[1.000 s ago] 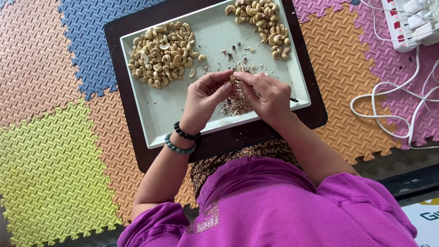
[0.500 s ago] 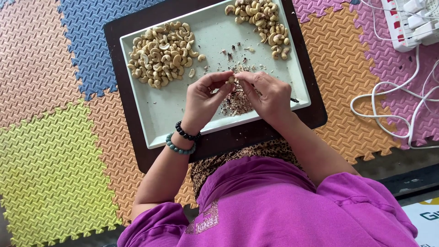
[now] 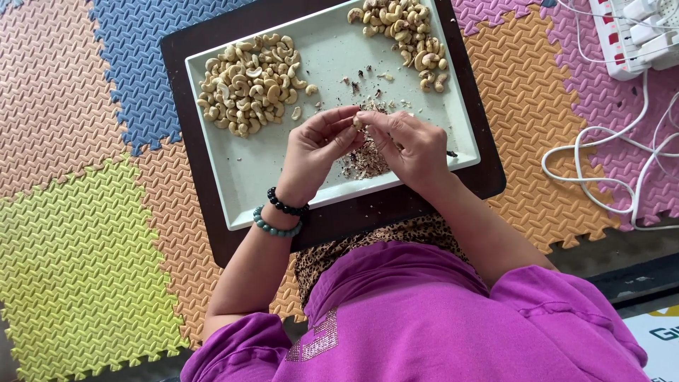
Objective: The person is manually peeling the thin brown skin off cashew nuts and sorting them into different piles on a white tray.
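Observation:
My left hand and my right hand meet over the middle of a pale rectangular tray, fingertips pinched together on a single cashew nut. Two bead bracelets, one black and one green, circle my left wrist. Under the hands lies a small heap of brown skin flakes. A large pile of pale cashews lies at the tray's left end. A smaller pile of cashews lies at its far right corner. The tray rests on a dark brown board.
Coloured interlocking foam mats cover the floor around the board. A white power strip with plugs sits at the top right, and white cables loop across the mats to the right of the tray. My purple shirt fills the lower frame.
Both hands stay at the same spot over the flake heap; only the fingers shift slightly around the nut.

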